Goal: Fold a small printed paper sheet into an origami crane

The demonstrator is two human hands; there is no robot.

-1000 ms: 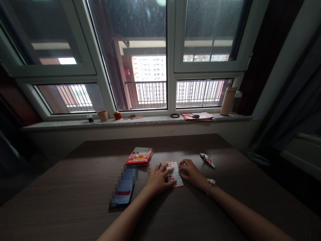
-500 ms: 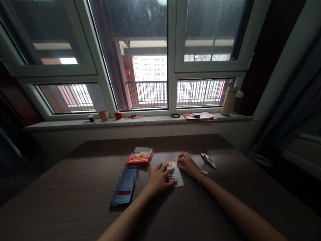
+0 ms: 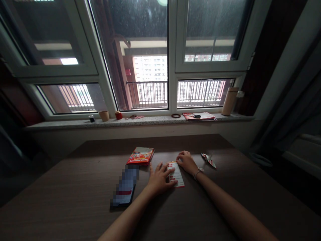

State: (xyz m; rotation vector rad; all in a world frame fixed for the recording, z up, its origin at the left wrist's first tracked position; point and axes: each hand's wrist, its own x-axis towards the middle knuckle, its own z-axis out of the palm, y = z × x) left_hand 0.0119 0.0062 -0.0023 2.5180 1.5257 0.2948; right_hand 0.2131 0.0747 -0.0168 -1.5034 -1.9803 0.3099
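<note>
A small printed leaflet (image 3: 178, 177), white with red marks and a red lower edge, lies on the table in front of me. My left hand (image 3: 160, 177) rests flat on its left side, fingers spread, and covers part of the print. At the leaflet's upper right corner is my right hand (image 3: 186, 162), its fingers curled together against the edge; the fingertips are partly hidden. A bracelet circles the right wrist. Left of the leaflet lie a red and white stack of printed packets (image 3: 140, 156) and a phone (image 3: 125, 187) with a blurred screen.
A crumpled wrapper (image 3: 208, 160) lies right of my right hand on the brown table (image 3: 75, 187). Along the stone windowsill (image 3: 155, 120) stand a paper cup (image 3: 104, 116), a red jar (image 3: 118, 115), a bead bracelet (image 3: 176, 115), papers with scissors (image 3: 197, 116) and a tall bottle (image 3: 230, 101).
My right hand has shifted slightly left and its wrist has turned, with the fingertips still by the leaflet's top corner. My left hand and the leaflet stay put.
</note>
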